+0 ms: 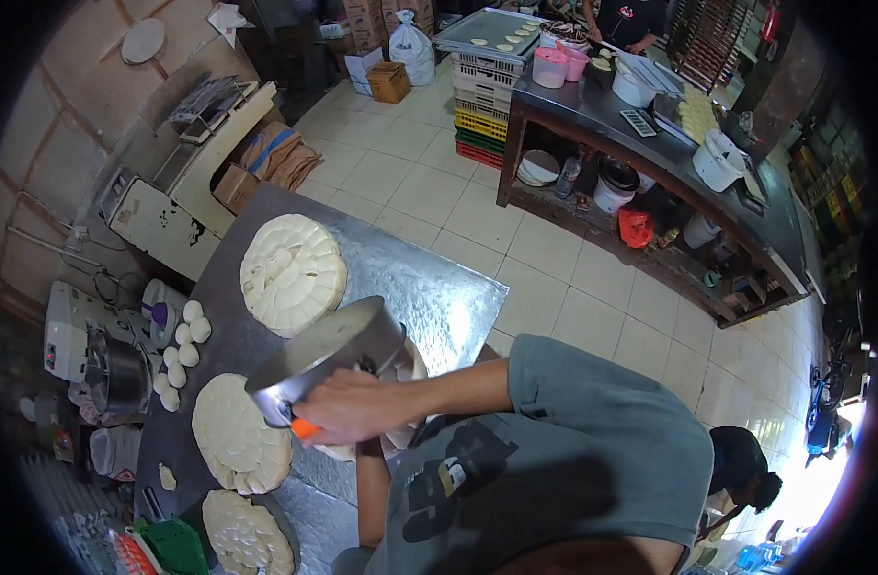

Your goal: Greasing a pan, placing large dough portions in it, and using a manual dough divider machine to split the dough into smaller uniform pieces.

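Note:
My right hand (348, 407) is closed on the side of a round metal pan (329, 340), which is tilted above the table. A short orange piece (306, 428) sticks out below its fingers; its kind is unclear. My left forearm rises below the pan, but that hand is hidden behind the right hand and pan. Under the pan, partly covered, lies a pale dough round (415, 369). Beyond it sits another dough round (293, 275), scored into pieces. On the left lie a third round (242, 431) and a fourth round (248, 533), also divided into pieces.
Several dough balls (182, 350) lie along the metal table's (400, 264) left edge, near a mixer (75, 335). A green crate (175, 546) stands at lower left. Across the tiled floor is a workbench (688, 158) with buckets, where a person works. Another person (741, 470) bends at right.

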A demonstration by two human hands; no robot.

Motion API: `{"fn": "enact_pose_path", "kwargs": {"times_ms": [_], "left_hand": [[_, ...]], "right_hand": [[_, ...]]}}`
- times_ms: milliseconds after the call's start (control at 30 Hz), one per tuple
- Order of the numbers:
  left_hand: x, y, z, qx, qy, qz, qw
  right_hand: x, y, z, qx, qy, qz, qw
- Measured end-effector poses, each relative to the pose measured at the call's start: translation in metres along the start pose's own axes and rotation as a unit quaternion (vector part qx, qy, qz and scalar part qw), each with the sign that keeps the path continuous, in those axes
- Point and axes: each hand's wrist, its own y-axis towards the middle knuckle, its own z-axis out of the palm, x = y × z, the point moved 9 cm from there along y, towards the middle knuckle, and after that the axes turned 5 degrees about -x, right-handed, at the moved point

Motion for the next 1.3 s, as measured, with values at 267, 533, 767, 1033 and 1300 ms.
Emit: {"fn": "enact_pose_path", "kwargs": {"times_ms": [267, 533, 767, 1033, 1300], "left_hand": [[-0.098, 0.096, 0.023, 0.042, 0.126, 0.070, 0.989], [-0.144, 0.109, 0.018, -0.004, 0.007, 0.159, 0.987], [-0.130, 0.087, 0.020, -0.016, -0.021, 0.178, 0.984], [-0.121, 0.112, 0.013, -0.001, -0.269, 0.079, 0.960], [-0.237, 0.014, -0.018, 0.124, -0.418, 0.127, 0.891]], "right_hand": [[-0.102, 0.030, -0.127, -0.197, 0.098, 0.104, 0.970], [-0.145, 0.024, -0.191, -0.222, 0.145, 0.162, 0.950], [-0.129, -0.070, -0.272, -0.370, 0.398, 0.204, 0.815], [-0.061, -0.277, -0.290, -0.667, 0.195, 0.246, 0.676], [-0.153, -0.608, 0.016, -0.864, 0.440, 0.112, 0.220]]}}
